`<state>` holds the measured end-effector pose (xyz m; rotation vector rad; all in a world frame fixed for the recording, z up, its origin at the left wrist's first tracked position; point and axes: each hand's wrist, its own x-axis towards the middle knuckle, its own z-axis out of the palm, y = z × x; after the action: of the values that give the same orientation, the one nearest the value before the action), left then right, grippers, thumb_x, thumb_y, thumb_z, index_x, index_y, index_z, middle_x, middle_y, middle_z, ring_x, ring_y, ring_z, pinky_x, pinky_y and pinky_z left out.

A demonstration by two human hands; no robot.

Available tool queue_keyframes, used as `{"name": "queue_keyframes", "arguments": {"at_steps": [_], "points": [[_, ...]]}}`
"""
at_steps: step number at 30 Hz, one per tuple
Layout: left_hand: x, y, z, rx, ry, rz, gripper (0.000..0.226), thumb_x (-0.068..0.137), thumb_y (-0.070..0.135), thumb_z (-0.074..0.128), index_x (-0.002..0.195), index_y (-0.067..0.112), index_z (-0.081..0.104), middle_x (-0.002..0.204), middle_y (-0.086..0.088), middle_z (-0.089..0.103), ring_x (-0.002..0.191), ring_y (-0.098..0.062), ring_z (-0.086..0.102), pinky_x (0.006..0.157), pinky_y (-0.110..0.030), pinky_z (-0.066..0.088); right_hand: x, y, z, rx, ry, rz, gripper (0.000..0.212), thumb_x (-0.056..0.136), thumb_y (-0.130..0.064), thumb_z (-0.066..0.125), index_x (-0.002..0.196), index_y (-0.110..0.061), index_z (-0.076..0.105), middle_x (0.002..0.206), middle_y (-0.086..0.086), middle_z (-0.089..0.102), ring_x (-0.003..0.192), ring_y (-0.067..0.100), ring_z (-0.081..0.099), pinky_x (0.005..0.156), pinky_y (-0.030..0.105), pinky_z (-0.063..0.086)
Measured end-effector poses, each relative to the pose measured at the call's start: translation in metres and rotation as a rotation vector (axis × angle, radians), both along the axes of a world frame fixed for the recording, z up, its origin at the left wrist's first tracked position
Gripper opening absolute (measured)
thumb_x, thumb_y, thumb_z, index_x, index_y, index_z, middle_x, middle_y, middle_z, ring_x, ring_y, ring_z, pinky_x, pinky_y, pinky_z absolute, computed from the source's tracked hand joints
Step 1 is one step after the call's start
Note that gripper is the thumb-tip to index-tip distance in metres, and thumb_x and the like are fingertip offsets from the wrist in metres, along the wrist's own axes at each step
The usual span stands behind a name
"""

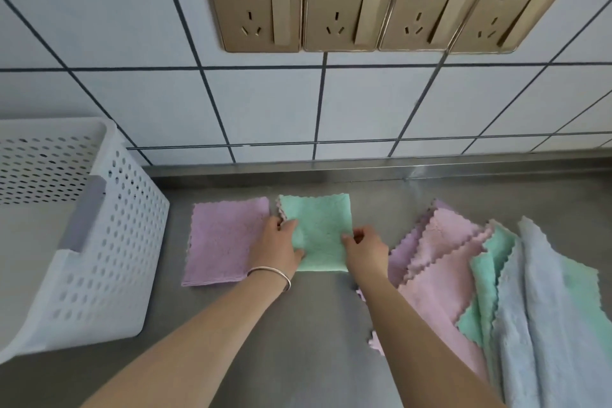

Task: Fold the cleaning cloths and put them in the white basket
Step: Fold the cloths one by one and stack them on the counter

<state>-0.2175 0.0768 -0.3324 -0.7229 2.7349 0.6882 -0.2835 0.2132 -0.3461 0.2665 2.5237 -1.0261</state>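
A folded green cloth (323,225) lies on the steel counter near the wall. My left hand (280,242) pinches its left edge and my right hand (364,247) pinches its right edge. To its left a folded purple cloth (222,242) lies flat on the counter. At the right is a loose pile of unfolded cloths (480,291) in purple, pink, green and pale blue. The white basket (109,242), with perforated walls, stands at the far left; what I can see of its inside holds nothing.
The steel counter (314,325) ends at a tiled wall with a raised steel lip. A row of gold wall sockets (381,3) hangs above. A bracelet sits on my left wrist.
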Motion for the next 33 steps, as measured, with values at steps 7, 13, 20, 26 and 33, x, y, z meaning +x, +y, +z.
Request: {"name": "queue_keyframes", "arguments": {"at_steps": [7, 13, 20, 26, 33], "points": [[0.001, 0.003, 0.008, -0.258, 0.104, -0.032, 0.060, 0.074, 0.043, 0.068, 0.128, 0.030, 0.046, 0.132, -0.002, 0.035, 0.121, -0.025, 0.035, 0.093, -0.034, 0.040, 0.019, 0.011, 0.012, 0.097, 0.251, 0.131, 0.035, 0.085, -0.017, 0.059, 0.118, -0.007, 0.050, 0.119, 0.010, 0.051, 0.109, 0.028, 0.051, 0.087, 0.036, 0.042], [0.018, 0.067, 0.029, -0.288, 0.307, -0.329, 0.045, 0.054, 0.026, 0.081, 0.097, 0.022, 0.067, 0.110, -0.009, 0.059, 0.094, -0.032, 0.060, 0.070, -0.041, 0.052, 0.092, 0.111, 0.026, 0.103, 0.628, 0.007, 0.027, 0.071, 0.001, 0.068, 0.096, -0.005, 0.062, 0.094, 0.011, 0.062, 0.086, 0.035, 0.061, 0.071, 0.039, 0.051], [0.043, 0.178, 0.029, -0.173, 0.310, -0.768, 0.033, 0.055, 0.026, 0.071, 0.087, 0.021, 0.065, 0.093, 0.000, 0.063, 0.079, -0.025, 0.064, 0.057, -0.032, 0.052, 0.149, 0.225, 0.015, 0.357, 0.616, -0.110, 0.025, 0.065, -0.014, 0.049, 0.084, -0.006, 0.064, 0.080, 0.011, 0.061, 0.078, 0.028, 0.049, 0.068, 0.033, 0.037], [0.055, 0.254, 0.026, -0.049, 0.161, -0.972, 0.037, 0.086, 0.024, 0.048, 0.123, 0.020, 0.051, 0.129, 0.002, 0.049, 0.120, -0.023, 0.041, 0.096, -0.041, 0.041, 0.170, 0.259, 0.001, 0.460, 0.428, 0.073, 0.026, 0.076, -0.033, 0.051, 0.073, -0.011, 0.063, 0.071, 0.006, 0.058, 0.066, 0.030, 0.055, 0.058, 0.034, 0.045], [0.045, 0.285, 0.019, -0.080, 0.193, -0.996, 0.049, 0.083, 0.036, 0.056, 0.130, 0.026, 0.046, 0.133, 0.006, 0.045, 0.124, -0.020, 0.039, 0.099, -0.036, 0.034, 0.159, 0.282, 0.019, 0.147, 0.372, -0.111, 0.019, 0.086, -0.014, 0.043, 0.082, -0.009, 0.060, 0.069, 0.003, 0.060, 0.064, 0.028, 0.057, 0.054, 0.033, 0.041]]}}
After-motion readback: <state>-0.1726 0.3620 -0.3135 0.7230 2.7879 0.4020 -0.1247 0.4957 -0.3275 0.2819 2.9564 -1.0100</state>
